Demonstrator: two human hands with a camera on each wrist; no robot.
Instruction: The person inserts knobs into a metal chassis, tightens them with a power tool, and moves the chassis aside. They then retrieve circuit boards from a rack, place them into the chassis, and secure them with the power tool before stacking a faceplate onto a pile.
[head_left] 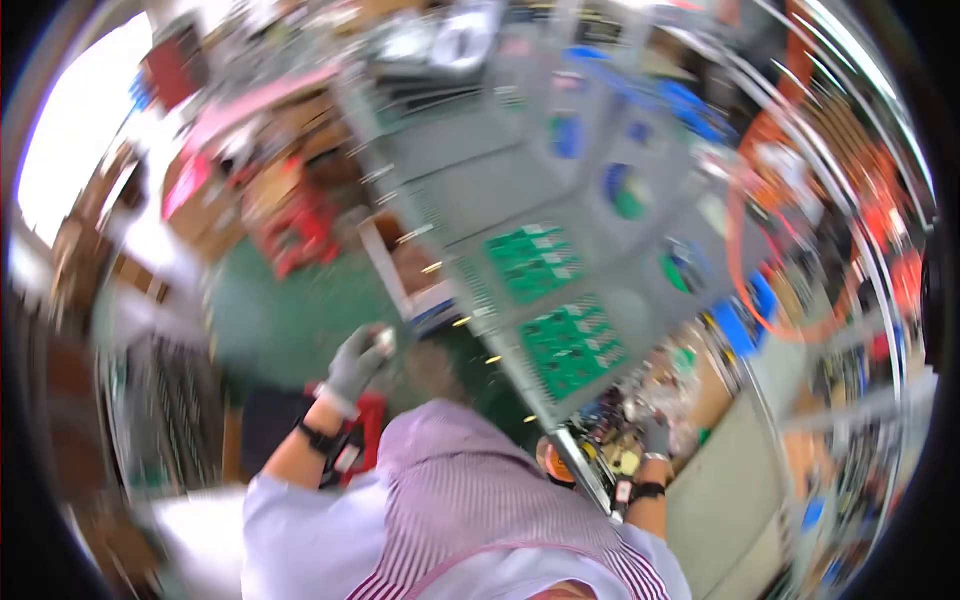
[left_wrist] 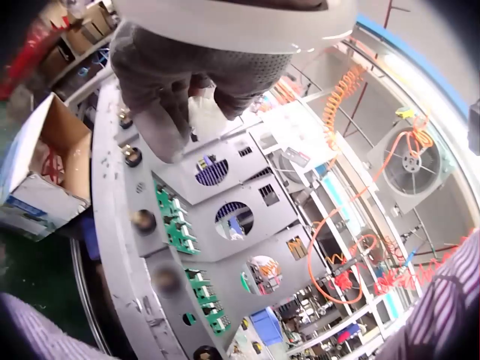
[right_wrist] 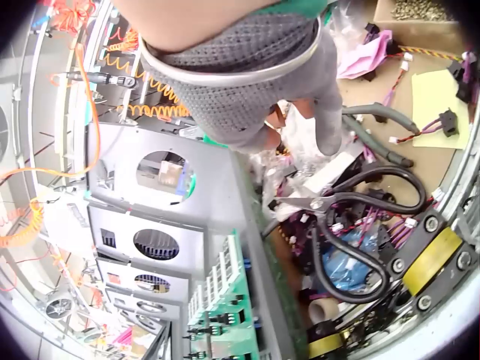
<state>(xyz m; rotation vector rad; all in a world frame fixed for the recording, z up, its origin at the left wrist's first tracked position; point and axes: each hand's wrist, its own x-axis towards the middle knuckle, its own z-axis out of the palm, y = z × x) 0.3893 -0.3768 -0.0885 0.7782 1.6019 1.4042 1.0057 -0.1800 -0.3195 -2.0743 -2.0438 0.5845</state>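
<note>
The left hand (head_left: 358, 368), in a grey glove, is raised over the floor side of the bench; its bent fingers (left_wrist: 161, 131) pinch a small whitish item (left_wrist: 208, 112). The gloved right hand (right_wrist: 247, 90) is over a box of loose parts, fingers apart, beside clear plastic bags (right_wrist: 300, 161); contact with them cannot be told. Black-handled scissors (right_wrist: 360, 199) lie just past its fingers on wires and connectors. Two green circuit boards (head_left: 532, 262) (head_left: 572, 345) sit in grey metal panels (head_left: 480, 195) on the bench.
An open cardboard box (left_wrist: 71, 150) stands beside the bench's edge. Orange coiled hoses (left_wrist: 341, 97) hang over the far side. Further back on the floor are red items (head_left: 295, 225) and cartons (head_left: 205, 220). Yellow paper (right_wrist: 439, 109) lies in the parts box.
</note>
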